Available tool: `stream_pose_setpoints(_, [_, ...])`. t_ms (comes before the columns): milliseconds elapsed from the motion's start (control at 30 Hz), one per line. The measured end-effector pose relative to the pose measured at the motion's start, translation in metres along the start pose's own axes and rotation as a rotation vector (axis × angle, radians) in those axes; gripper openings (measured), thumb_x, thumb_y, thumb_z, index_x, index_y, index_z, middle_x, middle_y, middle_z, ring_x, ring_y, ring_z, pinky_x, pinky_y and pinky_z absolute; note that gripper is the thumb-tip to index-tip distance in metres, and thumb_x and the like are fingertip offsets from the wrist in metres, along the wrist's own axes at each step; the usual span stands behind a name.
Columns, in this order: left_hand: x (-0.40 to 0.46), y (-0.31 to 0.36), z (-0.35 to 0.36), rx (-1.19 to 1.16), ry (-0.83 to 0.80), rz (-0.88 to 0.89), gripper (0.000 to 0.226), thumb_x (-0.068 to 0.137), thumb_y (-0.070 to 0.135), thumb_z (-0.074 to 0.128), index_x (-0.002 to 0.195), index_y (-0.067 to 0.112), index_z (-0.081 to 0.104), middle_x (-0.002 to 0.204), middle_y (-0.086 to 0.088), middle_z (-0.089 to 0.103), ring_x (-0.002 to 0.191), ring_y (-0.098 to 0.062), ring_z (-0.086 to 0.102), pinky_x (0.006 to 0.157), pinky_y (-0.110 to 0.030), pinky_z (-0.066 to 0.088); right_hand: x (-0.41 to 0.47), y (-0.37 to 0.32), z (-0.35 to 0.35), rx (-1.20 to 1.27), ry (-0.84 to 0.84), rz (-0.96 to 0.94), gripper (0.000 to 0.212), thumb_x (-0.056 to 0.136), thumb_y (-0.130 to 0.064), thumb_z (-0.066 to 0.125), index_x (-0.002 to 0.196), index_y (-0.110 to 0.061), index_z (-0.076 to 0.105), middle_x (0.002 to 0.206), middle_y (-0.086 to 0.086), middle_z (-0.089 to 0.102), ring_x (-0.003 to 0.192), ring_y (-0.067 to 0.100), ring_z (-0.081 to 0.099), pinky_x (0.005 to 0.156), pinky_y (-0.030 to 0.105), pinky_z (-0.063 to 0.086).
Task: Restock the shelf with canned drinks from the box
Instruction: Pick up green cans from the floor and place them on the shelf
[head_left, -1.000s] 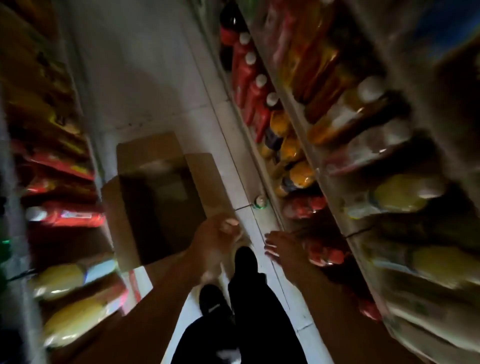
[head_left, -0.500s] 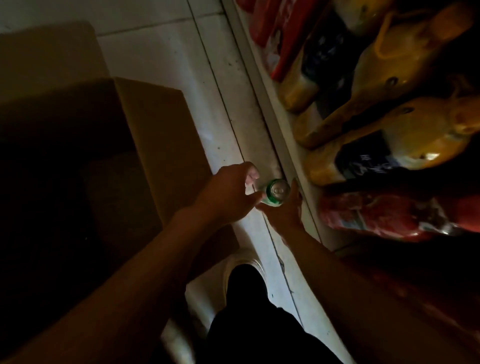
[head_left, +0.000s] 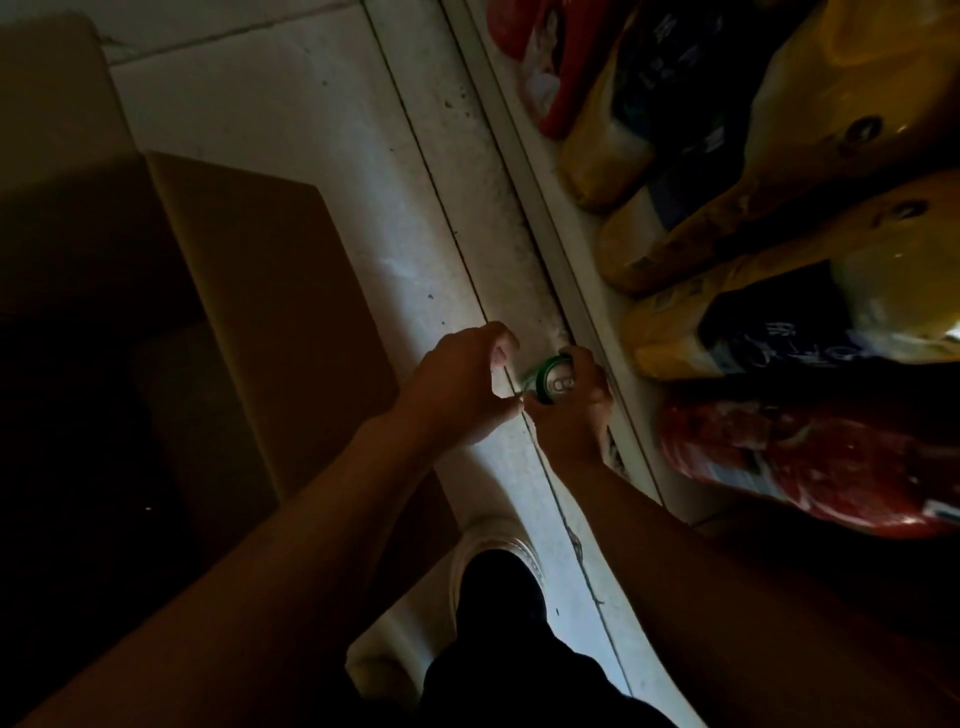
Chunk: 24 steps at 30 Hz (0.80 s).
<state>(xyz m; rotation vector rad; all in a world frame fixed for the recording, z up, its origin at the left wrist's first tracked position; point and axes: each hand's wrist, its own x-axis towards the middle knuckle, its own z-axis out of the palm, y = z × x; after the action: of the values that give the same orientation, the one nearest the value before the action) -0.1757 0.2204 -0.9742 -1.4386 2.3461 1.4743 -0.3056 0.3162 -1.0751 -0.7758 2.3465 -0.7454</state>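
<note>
A green drink can (head_left: 551, 380) with a silver top sits low over the white tiled floor, right beside the shelf's pale bottom edge (head_left: 561, 249). My right hand (head_left: 574, 415) grips the can, fingers curled round its side. My left hand (head_left: 460, 387) hovers just left of the can with curled fingers, its thumb near my right thumb; it holds nothing that I can see. The open cardboard box (head_left: 249, 291) stands on the floor to the left, its inside too dark to make out.
The bottom shelf at right holds large yellow-orange bottles (head_left: 779, 208) and red bottles (head_left: 810, 457) lying at an angle. My shoe (head_left: 493, 551) and dark trouser leg stand on the floor below the hands. The aisle between box and shelf is narrow.
I have bent down close to the floor. My right hand went from reaching, to touching the can, to gripping it; the can now tilts. My left hand stays beside it.
</note>
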Motion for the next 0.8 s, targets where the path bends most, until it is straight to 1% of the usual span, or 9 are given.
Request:
stream_pose_setpoints(100, [-0.008,0.006,0.001,-0.112,0.011,0.011,0.060,0.071,0.015,0.084,0.122,0.021,0.055,0.116,0.006,0.060,0.102,-0.008,0.058,0.076,-0.018,0.049,-0.002,-0.004,-0.006,-0.012,-0.015,-0.007,0.064,0.064,-0.009,0.082,0.122,-0.017,0.056,0.110,0.002,0.063,0.099,0.017,0.060,0.073,0.029,0.056])
stream_pose_setpoints(167, [-0.023,0.013,-0.001,-0.225,0.014,0.026,0.066,0.069,0.012,0.086,0.126,0.020,0.053,0.117,0.007,0.058,0.104,-0.008,0.059,0.075,-0.013,0.051,-0.013,-0.009,-0.015,0.022,-0.037,0.022,0.057,0.061,-0.007,0.080,0.113,-0.016,0.058,0.100,0.002,0.065,0.092,0.018,0.062,0.076,0.043,0.058])
stream_pose_setpoints(333, [-0.096,0.034,-0.008,-0.489,0.050,-0.014,0.072,0.062,0.010,0.082,0.127,0.018,0.053,0.122,0.003,0.055,0.108,-0.015,0.058,0.079,-0.027,0.057,-0.079,-0.032,-0.064,0.123,-0.094,0.050,0.059,0.052,-0.020,0.087,0.100,-0.030,0.054,0.094,-0.003,0.064,0.088,0.019,0.064,0.075,0.044,0.057])
stream_pose_setpoints(433, [-0.138,0.049,-0.019,-0.371,0.034,-0.052,0.089,0.057,0.012,0.086,0.137,0.022,0.047,0.132,0.007,0.048,0.119,-0.009,0.049,0.097,-0.040,0.051,-0.123,-0.065,-0.110,0.184,-0.090,0.091,0.057,0.047,-0.031,0.085,0.092,-0.038,0.052,0.087,-0.016,0.060,0.083,0.011,0.064,0.076,0.041,0.059])
stream_pose_setpoints(533, [-0.176,0.084,-0.047,-0.133,-0.106,0.006,0.106,0.059,0.019,0.091,0.148,0.018,0.033,0.153,0.003,0.030,0.134,0.002,0.021,0.113,-0.021,0.024,-0.167,-0.112,-0.166,0.250,-0.140,0.081,0.051,0.052,-0.024,0.091,0.089,-0.035,0.057,0.081,-0.016,0.062,0.075,-0.001,0.063,0.071,0.035,0.061])
stream_pose_setpoints(600, [-0.197,0.114,-0.071,-0.111,-0.127,0.050,0.111,0.057,0.023,0.093,0.150,0.018,0.031,0.157,0.000,0.027,0.138,-0.002,0.020,0.113,-0.015,0.015,-0.193,-0.149,-0.201,0.290,-0.178,0.060,0.047,0.058,-0.028,0.092,0.091,-0.031,0.060,0.081,-0.015,0.064,0.075,-0.001,0.064,0.070,0.034,0.061])
stream_pose_setpoints(667, [-0.221,0.149,-0.103,-0.145,-0.184,0.096,0.108,0.053,0.027,0.094,0.146,0.021,0.039,0.151,-0.001,0.040,0.139,-0.011,0.037,0.117,-0.028,0.029,-0.221,-0.195,-0.243,0.311,-0.192,0.037,0.043,0.060,-0.042,0.088,0.092,-0.032,0.061,0.082,-0.016,0.066,0.078,-0.001,0.064,0.073,0.032,0.060])
stream_pose_setpoints(733, [-0.248,0.188,-0.138,-0.221,-0.276,0.106,0.084,0.053,0.024,0.093,0.128,0.024,0.055,0.125,0.003,0.064,0.116,-0.011,0.061,0.099,-0.037,0.051,-0.249,-0.241,-0.287,0.325,-0.204,-0.002,0.045,0.057,-0.055,0.080,0.092,-0.034,0.062,0.084,-0.018,0.067,0.081,-0.001,0.065,0.074,0.027,0.058])
stream_pose_setpoints(800, [-0.276,0.227,-0.168,-0.232,-0.316,0.107,0.062,0.055,0.021,0.092,0.109,0.025,0.061,0.103,0.006,0.072,0.096,-0.007,0.069,0.086,-0.035,0.057,-0.272,-0.282,-0.331,0.334,-0.239,-0.035,0.046,0.060,-0.058,0.076,0.095,-0.032,0.063,0.088,-0.013,0.067,0.085,0.002,0.065,0.074,0.022,0.056])
